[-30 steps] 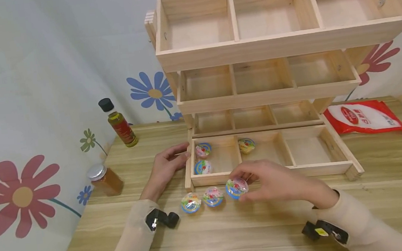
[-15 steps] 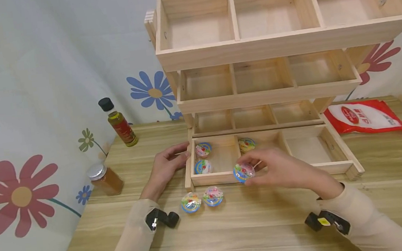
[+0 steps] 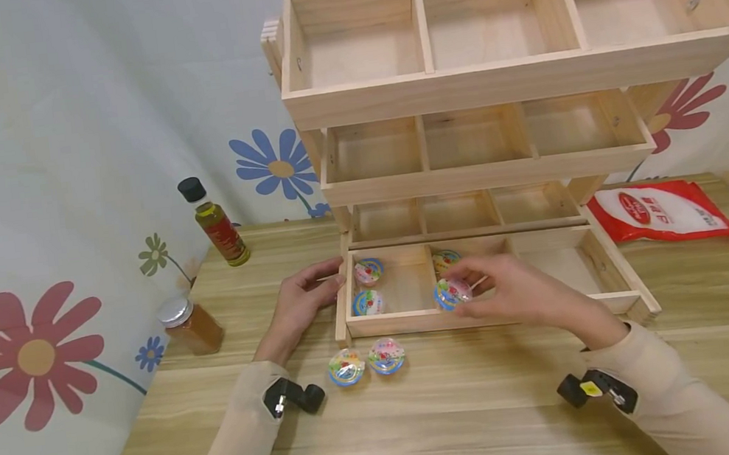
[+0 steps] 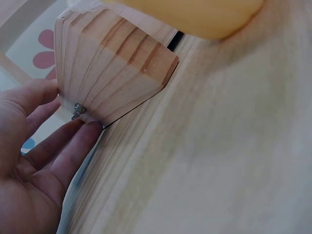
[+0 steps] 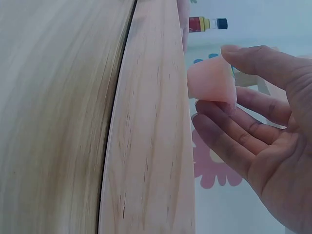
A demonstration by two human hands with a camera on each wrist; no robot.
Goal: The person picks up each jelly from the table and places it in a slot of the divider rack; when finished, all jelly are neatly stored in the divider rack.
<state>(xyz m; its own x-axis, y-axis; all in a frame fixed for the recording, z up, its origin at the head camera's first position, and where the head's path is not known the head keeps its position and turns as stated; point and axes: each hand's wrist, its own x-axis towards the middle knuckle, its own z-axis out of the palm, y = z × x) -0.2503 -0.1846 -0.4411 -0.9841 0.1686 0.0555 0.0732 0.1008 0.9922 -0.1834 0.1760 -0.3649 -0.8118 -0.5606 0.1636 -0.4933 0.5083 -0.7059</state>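
My right hand (image 3: pixel 518 289) pinches a small jelly cup (image 3: pixel 453 293) with a printed lid, over the front of the middle compartment in the rack's lowest tray (image 3: pixel 480 315). From the right wrist view, the jelly cup (image 5: pixel 213 80) looks pale pink and sits between thumb and fingers. Behind it, another jelly cup (image 3: pixel 445 258) lies in that compartment, partly covered by the hand. The left compartment holds two more, a back cup (image 3: pixel 368 271) and a front cup (image 3: pixel 369 303). My left hand (image 3: pixel 305 300) touches the rack's left side (image 4: pixel 112 68) with extended fingers.
Two jelly cups, a left one (image 3: pixel 346 367) and a right one (image 3: pixel 387 356), lie on the table before the rack. An oil bottle (image 3: pixel 222 231) and a silver-lidded jar (image 3: pixel 193 327) stand left. A red-and-white bag (image 3: pixel 663 212) lies right. Upper trays (image 3: pixel 489 84) overhang the lowest one.
My right hand has lifted the jelly cup from in front of the rack and carried it right and back, over the lowest tray's middle compartment. The left hand stays at the rack's side.
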